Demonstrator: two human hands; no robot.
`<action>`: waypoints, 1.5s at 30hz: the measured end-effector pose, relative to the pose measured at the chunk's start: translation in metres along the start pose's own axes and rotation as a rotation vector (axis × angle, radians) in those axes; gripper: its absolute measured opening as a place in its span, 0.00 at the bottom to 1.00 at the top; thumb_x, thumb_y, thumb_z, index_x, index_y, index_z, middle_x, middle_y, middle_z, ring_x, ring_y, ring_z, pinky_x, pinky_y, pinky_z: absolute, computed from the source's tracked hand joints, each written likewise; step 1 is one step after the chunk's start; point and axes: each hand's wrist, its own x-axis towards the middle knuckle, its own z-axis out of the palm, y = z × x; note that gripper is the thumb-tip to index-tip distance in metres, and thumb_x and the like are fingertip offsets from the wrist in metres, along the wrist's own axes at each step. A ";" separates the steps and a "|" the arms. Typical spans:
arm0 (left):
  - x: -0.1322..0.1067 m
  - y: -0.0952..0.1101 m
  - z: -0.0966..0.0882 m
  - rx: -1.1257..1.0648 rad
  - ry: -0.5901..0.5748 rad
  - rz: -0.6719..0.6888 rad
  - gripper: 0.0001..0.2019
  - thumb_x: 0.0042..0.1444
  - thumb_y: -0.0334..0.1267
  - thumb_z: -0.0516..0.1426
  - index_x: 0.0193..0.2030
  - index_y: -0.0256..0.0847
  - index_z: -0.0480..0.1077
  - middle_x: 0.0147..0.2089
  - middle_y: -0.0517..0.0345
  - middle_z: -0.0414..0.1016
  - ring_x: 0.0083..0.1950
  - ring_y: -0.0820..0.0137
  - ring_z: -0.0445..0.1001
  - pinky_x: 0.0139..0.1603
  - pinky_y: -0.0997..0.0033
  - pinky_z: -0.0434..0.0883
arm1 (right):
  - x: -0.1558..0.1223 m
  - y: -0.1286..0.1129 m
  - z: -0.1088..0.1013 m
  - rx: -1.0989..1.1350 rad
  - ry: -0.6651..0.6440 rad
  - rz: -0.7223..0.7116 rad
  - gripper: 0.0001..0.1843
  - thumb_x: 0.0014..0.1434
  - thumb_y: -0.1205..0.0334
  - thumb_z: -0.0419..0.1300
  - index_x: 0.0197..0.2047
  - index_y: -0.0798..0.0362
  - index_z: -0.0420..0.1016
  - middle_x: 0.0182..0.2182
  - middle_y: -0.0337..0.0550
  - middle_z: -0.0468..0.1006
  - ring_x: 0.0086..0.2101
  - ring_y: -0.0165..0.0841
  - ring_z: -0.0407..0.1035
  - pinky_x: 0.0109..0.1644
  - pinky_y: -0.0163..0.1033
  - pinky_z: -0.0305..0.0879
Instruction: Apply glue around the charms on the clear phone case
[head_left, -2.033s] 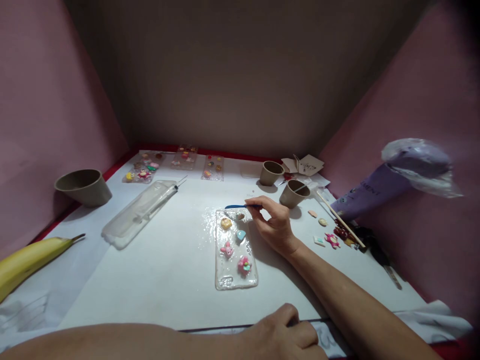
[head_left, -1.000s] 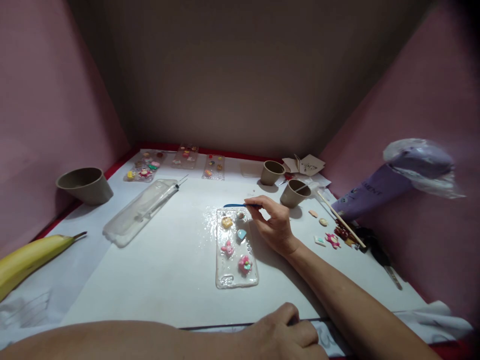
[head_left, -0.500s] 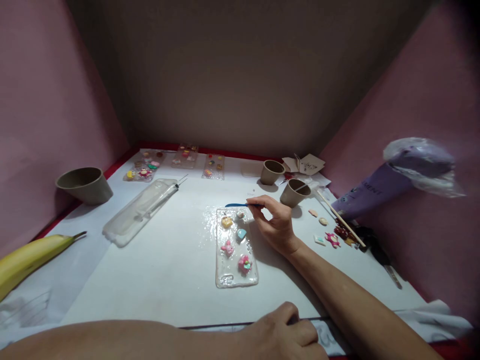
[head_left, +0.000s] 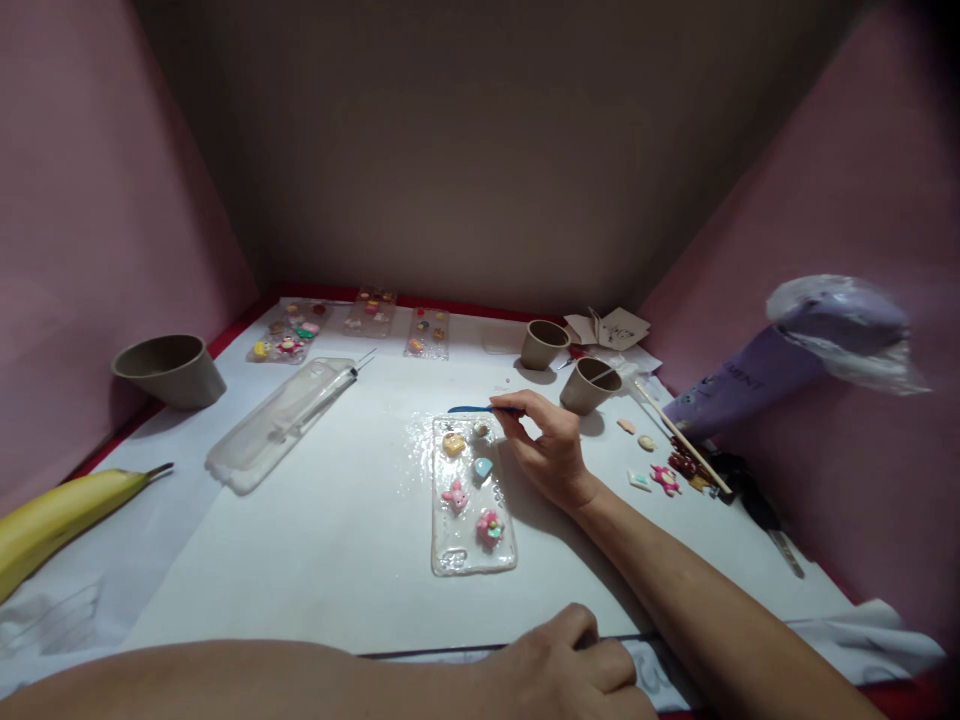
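A clear phone case (head_left: 474, 560) lies flat on the white board, its surface glossy and wet-looking. Stuck on it are small charms, among them a pink animal (head_left: 455, 497), a pink flower-like piece (head_left: 490, 528), a light blue piece (head_left: 482, 468) and a yellow one (head_left: 453, 443). My right hand (head_left: 551, 450) pinches a thin blue blade-shaped tool (head_left: 471, 409), held level along the case's far edge. Whether its blade touches the case I cannot tell. My left hand (head_left: 562, 665) rests with curled fingers at the near edge of the board; its palm is hidden.
At right lie loose charms (head_left: 664, 480), a wooden stick (head_left: 690, 452) and a purple tube (head_left: 742, 385). Two cups (head_left: 545, 346) stand behind my right hand, another cup (head_left: 171, 375) at left. A syringe (head_left: 315, 405) rests on a clear case (head_left: 244, 455). A banana (head_left: 75, 515) lies near left.
The blue tool and my right hand have shifted very slightly left along the far edge of the phone case. My left hand has stayed where it was.
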 end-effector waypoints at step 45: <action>-0.001 0.001 0.000 0.005 -0.090 0.012 0.16 0.53 0.39 0.65 0.26 0.37 0.62 0.23 0.66 0.59 0.29 0.74 0.58 0.34 0.69 0.59 | -0.001 0.001 -0.001 -0.018 -0.010 -0.004 0.10 0.58 0.73 0.56 0.40 0.53 0.75 0.33 0.44 0.79 0.33 0.32 0.72 0.37 0.40 0.71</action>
